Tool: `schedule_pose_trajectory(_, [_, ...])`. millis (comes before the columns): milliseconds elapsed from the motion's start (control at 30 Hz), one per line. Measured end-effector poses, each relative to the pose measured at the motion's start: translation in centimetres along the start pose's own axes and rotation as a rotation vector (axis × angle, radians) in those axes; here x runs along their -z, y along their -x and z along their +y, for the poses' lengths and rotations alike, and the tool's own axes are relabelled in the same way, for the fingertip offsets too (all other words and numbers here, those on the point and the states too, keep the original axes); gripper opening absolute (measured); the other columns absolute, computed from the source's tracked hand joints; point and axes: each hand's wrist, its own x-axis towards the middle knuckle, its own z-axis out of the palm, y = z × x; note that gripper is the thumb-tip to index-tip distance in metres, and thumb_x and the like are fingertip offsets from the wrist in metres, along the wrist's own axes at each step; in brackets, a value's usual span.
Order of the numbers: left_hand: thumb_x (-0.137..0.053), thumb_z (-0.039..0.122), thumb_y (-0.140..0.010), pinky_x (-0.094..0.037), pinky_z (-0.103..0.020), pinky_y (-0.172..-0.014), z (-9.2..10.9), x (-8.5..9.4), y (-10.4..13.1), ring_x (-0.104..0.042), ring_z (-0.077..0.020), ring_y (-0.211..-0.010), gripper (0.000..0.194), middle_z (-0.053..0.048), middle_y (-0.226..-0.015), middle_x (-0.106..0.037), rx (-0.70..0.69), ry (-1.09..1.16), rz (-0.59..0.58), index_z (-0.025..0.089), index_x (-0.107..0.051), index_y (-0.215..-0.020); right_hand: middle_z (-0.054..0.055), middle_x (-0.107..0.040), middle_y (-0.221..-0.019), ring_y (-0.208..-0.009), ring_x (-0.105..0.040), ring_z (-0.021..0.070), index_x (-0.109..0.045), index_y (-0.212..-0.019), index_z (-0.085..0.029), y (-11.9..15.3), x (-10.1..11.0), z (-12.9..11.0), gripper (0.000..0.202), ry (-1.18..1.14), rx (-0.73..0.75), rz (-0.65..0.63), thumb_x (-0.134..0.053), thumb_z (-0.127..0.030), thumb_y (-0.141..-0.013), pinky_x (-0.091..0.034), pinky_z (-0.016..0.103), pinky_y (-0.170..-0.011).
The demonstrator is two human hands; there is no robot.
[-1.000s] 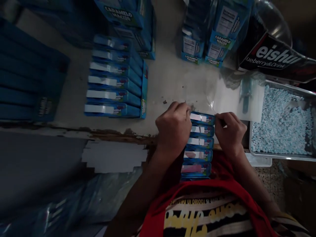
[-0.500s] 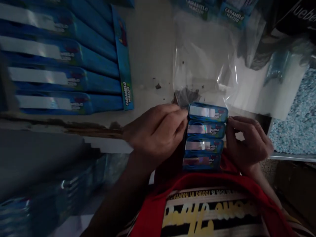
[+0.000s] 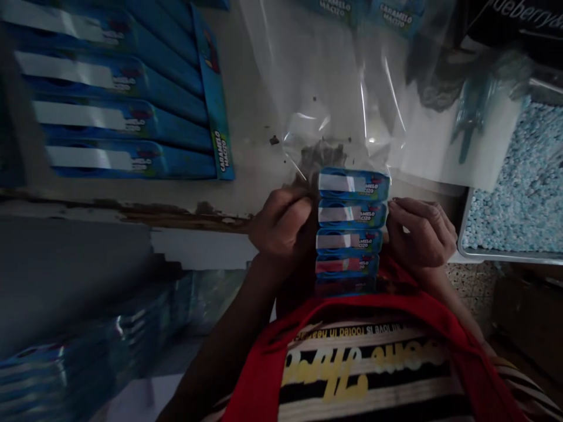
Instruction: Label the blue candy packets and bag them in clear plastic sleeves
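Note:
A stack of several blue candy boxes (image 3: 352,214) rests against the front of my red apron (image 3: 281,346). A clear plastic bag (image 3: 303,132) spreads from the stack's far end over the table. My left hand (image 3: 284,220) is closed in a pinch on the bag's edge at the left of the stack. On the right, my right hand (image 3: 422,228) pinches the film with thumb and forefinger beside the upper boxes. How far the bag wraps around the stack cannot be made out.
More blue boxes lie in a row inside a display carton (image 3: 215,105) on the left of the table. A metal tray (image 3: 466,234) of small pale-blue candies stands at the right. The table's chipped edge (image 3: 189,217) runs across the left. Stacked packs sit low on the left.
Both hands and the stack have shifted a little up and left in view. The bag's film spreads wider at the top left, and another box shows at the stack's near end.

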Motion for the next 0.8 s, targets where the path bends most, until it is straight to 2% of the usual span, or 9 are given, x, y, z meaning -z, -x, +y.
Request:
schedule_pose_trajectory(33, [-0.064, 0.026, -0.1, -0.055, -0.027, -0.071, 0.0, -0.1, 0.6, -0.073, -0.0158, -0.082, 0.015, -0.004, -0.091, -0.077, 0.033, -0.012, -0.011, 0.024, -0.072, -0.088, 0.003, -0.08, -0.102, -0.089, -0.074, 0.0201, -0.077, -0.109, -0.032, 0.3, -0.5, 0.1, 0.015, -0.023, -0.031, 0.003, -0.071, -0.024, -0.099, -0.06, 0.037, -0.083])
schedule_pose_trajectory(167, [-0.064, 0.044, -0.096, -0.055, -0.033, -0.074, -0.3, -0.9, 1.7, -0.07, -0.0194, -0.081, 0.024, -0.005, -0.085, -0.072, 0.311, -0.039, -0.068, 0.024, -0.068, -0.083, 0.005, -0.073, -0.095, -0.088, -0.069, 0.0207, -0.071, -0.105, -0.026, 0.3, -2.9, 0.4, 0.009, -0.109, -0.26, 0.049, -0.063, -0.028, -0.101, -0.057, 0.037, -0.08])
schedule_pose_trajectory(233, [-0.068, 0.044, -0.091, -0.054, -0.034, -0.076, -0.3, -1.4, 1.6, -0.068, -0.02, -0.081, 0.021, -0.004, -0.085, -0.07, 0.407, -0.034, -0.052, 0.023, -0.066, -0.087, 0.003, -0.071, -0.088, -0.081, -0.066, 0.0184, -0.069, -0.101, -0.025, -0.1, -3.7, 0.4, 0.008, -0.105, -0.328, 0.05, -0.062, -0.03, -0.101, -0.054, 0.035, -0.075])
schedule_pose_trajectory(333, [-0.07, 0.042, -0.089, -0.052, -0.032, -0.073, -0.3, -1.9, 1.3, -0.063, -0.0174, -0.074, 0.021, -0.001, -0.081, -0.067, 0.532, -0.013, -0.047, 0.023, -0.064, -0.088, -0.002, -0.068, -0.077, -0.069, -0.062, 0.0146, -0.067, -0.091, -0.025, -0.3, -4.0, 0.5, 0.011, -0.088, -0.348, 0.051, -0.062, -0.027, -0.101, -0.051, 0.031, -0.069])
schedule_pose_trajectory(533, [-0.07, 0.052, -0.09, -0.048, -0.032, -0.067, -0.3, -2.2, 1.1, -0.063, -0.017, -0.068, 0.03, 0.0, -0.074, -0.069, 0.56, -0.04, -0.046, 0.024, -0.062, -0.08, 0.001, -0.073, -0.083, -0.077, -0.066, 0.0166, -0.066, -0.084, -0.024, 0.3, -4.0, 0.3, 0.014, -0.122, -0.385, 0.006, -0.063, -0.025, -0.098, -0.05, 0.031, -0.069])
schedule_pose_trajectory(600, [-0.073, 0.052, -0.089, -0.048, -0.032, -0.066, -0.1, -2.1, 0.9, -0.063, -0.0168, -0.065, 0.03, 0.001, -0.074, -0.07, 0.63, -0.01, -0.071, 0.025, -0.062, -0.084, 0.0, -0.071, -0.079, -0.073, -0.065, 0.016, -0.065, -0.082, -0.024, 0.4, -4.0, 0.1, 0.016, -0.155, -0.374, -0.034, -0.06, -0.022, -0.097, -0.048, 0.03, -0.069])
schedule_pose_trajectory(667, [-0.073, 0.051, -0.092, -0.052, -0.032, -0.068, 0.1, -2.1, 0.7, -0.068, -0.0181, -0.071, 0.027, -0.001, -0.082, -0.075, 0.688, 0.051, -0.093, 0.026, -0.064, -0.093, 0.0, -0.072, -0.08, -0.074, -0.065, 0.0158, -0.064, -0.083, -0.024, 0.5, -4.1, -0.1, 0.016, -0.173, -0.357, -0.07, -0.058, -0.02, -0.097, -0.049, 0.03, -0.07])
schedule_pose_trajectory(733, [-0.07, 0.049, -0.096, -0.055, -0.033, -0.071, 0.4, -2.0, 0.6, -0.072, -0.0193, -0.077, 0.023, -0.002, -0.088, -0.078, 0.698, 0.098, -0.119, 0.026, -0.066, -0.1, 0.0, -0.073, -0.083, -0.076, -0.066, 0.0156, -0.064, -0.085, -0.024, 0.6, -4.2, -0.2, 0.015, -0.187, -0.367, -0.074, -0.056, -0.018, -0.096, -0.049, 0.03, -0.072])
schedule_pose_trajectory(800, [-0.068, 0.046, -0.097, -0.054, -0.031, -0.07, 0.6, -2.0, 0.7, -0.073, -0.0195, -0.078, 0.02, -0.002, -0.087, -0.078, 0.665, 0.085, -0.131, 0.026, -0.068, -0.099, -0.001, -0.072, -0.082, -0.073, -0.063, 0.0147, -0.062, -0.086, -0.024, 0.6, -4.4, -0.3, 0.013, -0.213, -0.397, -0.059, -0.055, -0.017, -0.095, -0.048, 0.029, -0.07])
